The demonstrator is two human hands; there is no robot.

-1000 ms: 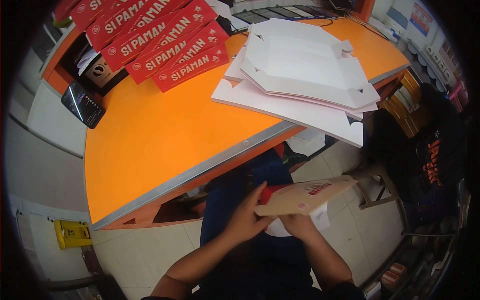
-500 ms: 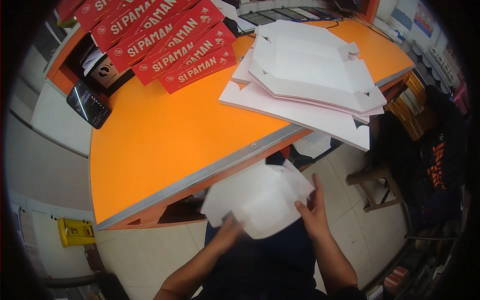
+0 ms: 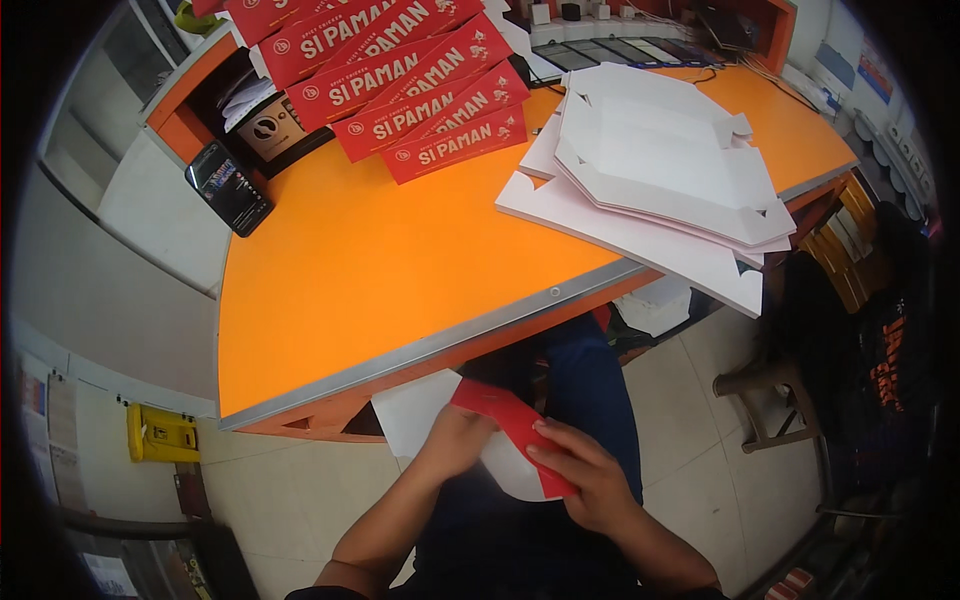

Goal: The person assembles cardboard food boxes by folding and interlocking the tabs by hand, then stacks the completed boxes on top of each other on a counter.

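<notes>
Over my lap, in front of the table edge, is a cardboard box blank (image 3: 497, 402), white inside with red outer panels. Part of it is folded so that a red side faces up. My left hand (image 3: 458, 440) grips it near the red fold, its fingers curled and partly hidden. My right hand (image 3: 582, 470) holds the right end, with the fingers lying over the red panel and the thumb out of sight. Beyond, a stack of flat white box blanks (image 3: 665, 150) rests on the table and overhangs its front edge.
Red folded boxes (image 3: 405, 85) are piled at the back left of the orange table (image 3: 400, 270). A phone (image 3: 230, 190) leans near the table's left edge, beside a dark box-shaped device (image 3: 275, 130). A brown stool (image 3: 765, 385) stands on the floor at the right.
The blank showed its white inside spread between my hands; now a red side is folded up and both hands have closed in on it. The head view has shifted slightly.
</notes>
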